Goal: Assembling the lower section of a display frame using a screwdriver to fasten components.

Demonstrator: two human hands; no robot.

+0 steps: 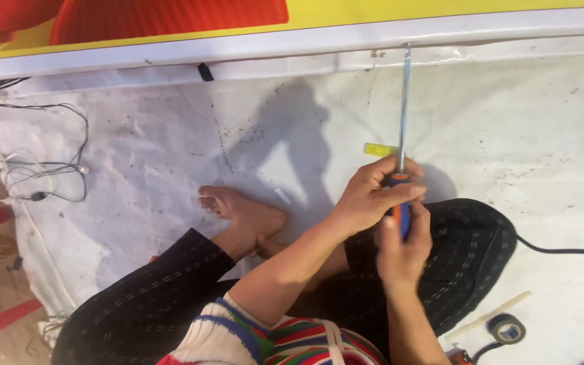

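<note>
Both hands are wrapped around the screwdriver's orange-and-blue handle [400, 203]: left hand [372, 197] clenched around the upper part by the orange collar, right hand [402, 251] gripping the blue end just below it, nearer the body. From the fingers the long metal shaft [404, 108] runs straight up and away, its tip sitting at the white frame edge [441, 34] under the red-and-yellow panel. A small yellow piece [378, 149] lies just beside the shaft, above the left fingers. Black tape roll [506, 328] is well off to the lower right.

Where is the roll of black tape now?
In the head view, the roll of black tape lies at the lower right on the white sheet, beside a pale stick.
</note>
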